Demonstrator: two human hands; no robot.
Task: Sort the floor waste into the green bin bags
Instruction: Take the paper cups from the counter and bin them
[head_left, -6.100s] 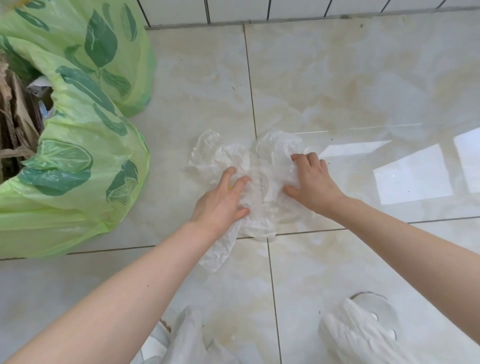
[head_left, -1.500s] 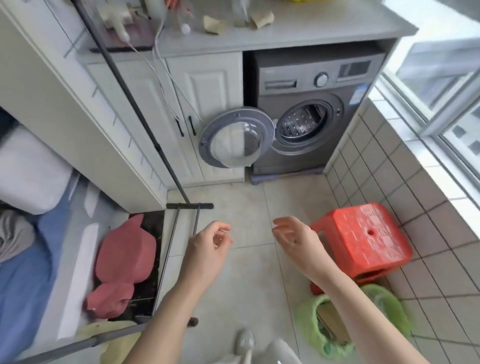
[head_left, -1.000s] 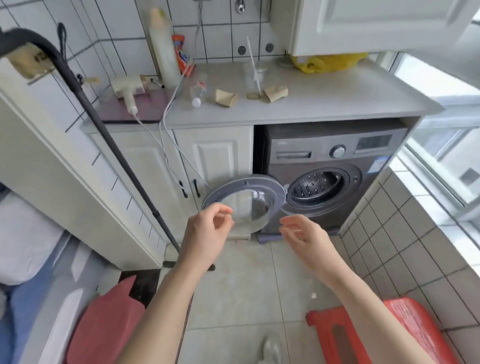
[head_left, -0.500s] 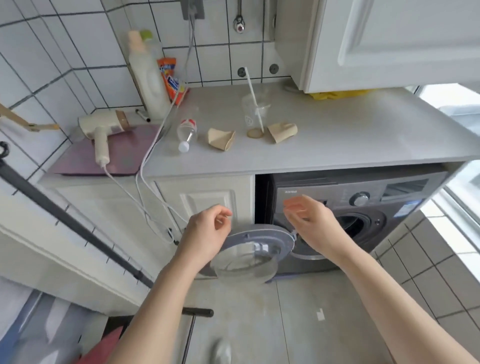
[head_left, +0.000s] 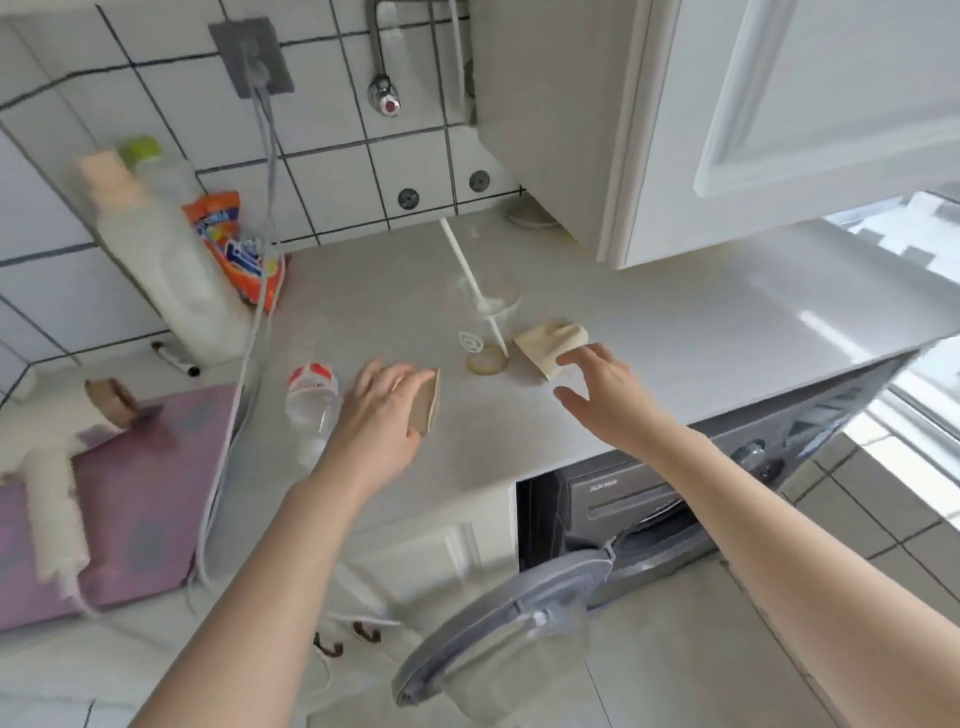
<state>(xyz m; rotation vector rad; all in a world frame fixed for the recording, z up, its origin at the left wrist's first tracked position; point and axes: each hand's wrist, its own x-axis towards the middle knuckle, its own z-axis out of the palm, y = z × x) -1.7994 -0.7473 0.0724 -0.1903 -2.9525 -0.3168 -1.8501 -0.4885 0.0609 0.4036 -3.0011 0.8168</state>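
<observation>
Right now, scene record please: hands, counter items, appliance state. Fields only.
left hand: on counter, fingers over a crushed paper cup, grip unclear
right hand: open, reaching at second crushed paper cup
clear plastic cup: upright with white straw, between the paper cups
water bottle: lying, left of left hand
washing machine door: open
countertop: grey

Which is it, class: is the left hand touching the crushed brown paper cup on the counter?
Touching. The head view shows the left hand with its fingers laid over the crushed brown paper cup, no gap between them.
</observation>
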